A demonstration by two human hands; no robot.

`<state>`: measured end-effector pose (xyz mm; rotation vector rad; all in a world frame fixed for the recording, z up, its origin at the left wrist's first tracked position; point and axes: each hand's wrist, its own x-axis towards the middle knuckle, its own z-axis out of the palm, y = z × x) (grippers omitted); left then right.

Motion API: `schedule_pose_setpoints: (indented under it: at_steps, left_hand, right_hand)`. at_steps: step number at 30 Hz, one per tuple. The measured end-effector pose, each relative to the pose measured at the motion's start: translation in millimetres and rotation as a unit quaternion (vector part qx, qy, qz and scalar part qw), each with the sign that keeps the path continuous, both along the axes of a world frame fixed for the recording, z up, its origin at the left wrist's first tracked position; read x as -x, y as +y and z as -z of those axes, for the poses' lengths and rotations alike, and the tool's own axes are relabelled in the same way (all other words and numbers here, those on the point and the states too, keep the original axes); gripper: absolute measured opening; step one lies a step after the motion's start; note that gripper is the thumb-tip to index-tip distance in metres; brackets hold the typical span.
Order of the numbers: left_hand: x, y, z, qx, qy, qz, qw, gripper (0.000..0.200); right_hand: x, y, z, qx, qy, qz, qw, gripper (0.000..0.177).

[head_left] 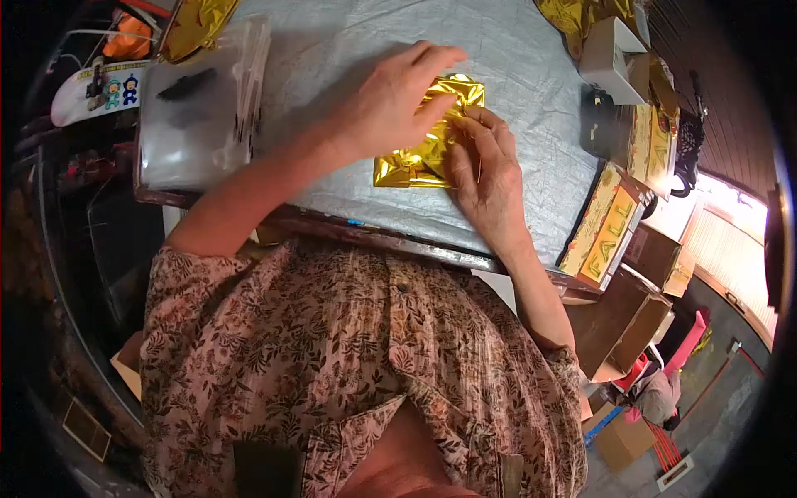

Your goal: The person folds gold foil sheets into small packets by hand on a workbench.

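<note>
A folded piece of shiny gold foil [407, 172] lies on the silver-grey sheet covering the table, close to the near edge. My left hand [390, 104] reaches across its upper left part, fingers stretched out to the right and thumb apart over the foil. At the right edge of the foil, my right hand [488, 170] has its fingers bent and its thumb against the gold, gripping that side. The part of the foil beneath my left hand is hidden.
Clear plastic sleeves [195, 124] lie on the left of the table. More gold foil [195, 29] sits at the back left. To the right are an open white box [613, 60], a dark round container [596, 120] and a "FALL" sign [604, 236]. Cardboard boxes [623, 324] stand beyond.
</note>
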<state>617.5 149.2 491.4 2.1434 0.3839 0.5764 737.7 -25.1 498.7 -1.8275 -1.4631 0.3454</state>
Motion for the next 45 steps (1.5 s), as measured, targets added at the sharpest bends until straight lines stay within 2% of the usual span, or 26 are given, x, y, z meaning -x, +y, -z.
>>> schedule_pose_setpoints:
  at_steps: [1, 2, 3, 5, 6, 8, 10, 14, 16, 20, 22, 26, 28, 29, 31, 32, 34, 35, 36, 38, 39, 41, 42, 44, 45]
  left_hand:
    - [-6, 4, 5, -0.058, -0.038, -0.016, 0.997, 0.047]
    - [-9, 8, 3, -0.059, -0.040, -0.021, 0.997, 0.047]
    - [-11, 12, 0, -0.035, -0.007, -0.015, 0.999, 0.047]
    - [-17, 19, 0, -0.010, 0.025, -0.012, 1.000, 0.047]
    - [-22, 23, 1, 0.032, 0.056, -0.003, 0.998, 0.049]
    - [-27, 20, -3, 0.076, 0.087, 0.005, 0.993, 0.052]
    - [-33, 19, -15, 0.204, 0.109, 0.032, 0.972, 0.054]
    - [-47, 19, -3, 0.242, 0.125, 0.025, 0.962, 0.059]
    - [-46, 23, -8, 0.109, 0.162, 0.006, 0.981, 0.064]
    - [-39, 33, -13, 0.065, 0.180, -0.020, 0.981, 0.065]
    - [-34, 37, -13, 0.056, 0.223, 0.037, 0.973, 0.054]
    - [-34, 37, -5, 0.056, 0.223, 0.018, 0.973, 0.042]
    - [-36, 37, -6, 0.238, 0.223, 0.034, 0.945, 0.034]
    - [-38, 40, -1, 0.239, 0.222, 0.033, 0.945, 0.034]
    - [-43, 48, 9, 0.189, 0.213, 0.123, 0.951, 0.030]
    - [-44, 44, 1, 0.190, 0.212, 0.122, 0.951, 0.030]
    - [-47, 32, -24, 0.423, 0.167, 0.030, 0.890, 0.030]
    - [-51, 31, -22, 0.424, 0.167, 0.029, 0.890, 0.030]
    - [-54, 29, -19, 0.456, 0.143, 0.051, 0.877, 0.032]
    - [-59, 27, -17, 0.487, 0.120, 0.072, 0.862, 0.034]
    - [-62, 25, -17, 0.495, 0.134, 0.084, 0.854, 0.041]
    - [-61, 25, -22, 0.502, 0.149, 0.097, 0.847, 0.048]
    - [-57, 28, -25, 0.466, 0.161, 0.102, 0.864, 0.056]
    - [-43, 32, -44, 0.375, 0.179, 0.083, 0.906, 0.070]
    - [-41, 40, -31, 0.374, 0.180, 0.087, 0.906, 0.070]
  right_hand:
    - [2, -4, 2, 0.014, 0.019, -0.002, 1.000, 0.044]
    - [5, -6, 2, 0.029, 0.039, -0.004, 0.999, 0.058]
    - [7, -7, -1, 0.027, 0.036, -0.009, 0.999, 0.058]
    - [14, -8, -7, 0.032, -0.021, -0.014, 0.999, 0.094]
    - [17, -9, -5, 0.032, -0.022, -0.017, 0.999, 0.094]
    - [23, -9, 3, 0.025, -0.062, 0.009, 0.998, 0.113]
    - [26, -7, 3, 0.024, -0.086, 0.016, 0.996, 0.114]
    - [26, -5, 5, 0.036, -0.084, 0.052, 0.994, 0.112]
    - [25, -5, 6, 0.029, -0.098, 0.050, 0.993, 0.111]
    - [25, -4, 6, 0.040, -0.099, 0.052, 0.993, 0.111]
    - [25, -4, 8, 0.028, -0.112, 0.045, 0.992, 0.110]
    - [27, -2, 5, 0.033, -0.115, 0.037, 0.992, 0.110]
    - [27, -1, 2, 0.041, -0.097, 0.037, 0.994, 0.112]
    - [27, -2, 3, 0.042, -0.098, 0.037, 0.994, 0.112]
    - [26, -3, 7, 0.018, -0.102, 0.037, 0.994, 0.114]
    - [26, -3, 6, 0.018, -0.102, 0.036, 0.994, 0.114]
    - [28, -4, 4, 0.025, -0.097, 0.065, 0.993, 0.114]
    - [31, -4, -3, 0.029, -0.107, 0.079, 0.991, 0.104]
    - [28, -6, 1, 0.031, -0.107, 0.078, 0.991, 0.104]
    - [21, -7, 9, -0.012, 0.013, 0.116, 0.993, 0.091]
    - [23, -4, 8, -0.049, 0.088, 0.156, 0.983, 0.068]
    - [16, -10, 10, -0.064, 0.290, 0.213, 0.931, 0.042]
    - [8, -12, 11, -0.073, 0.219, 0.223, 0.947, 0.025]
    - [3, -19, 6, -0.071, 0.232, 0.254, 0.936, 0.024]
    - [0, -22, 7, -0.065, 0.209, 0.264, 0.939, 0.027]
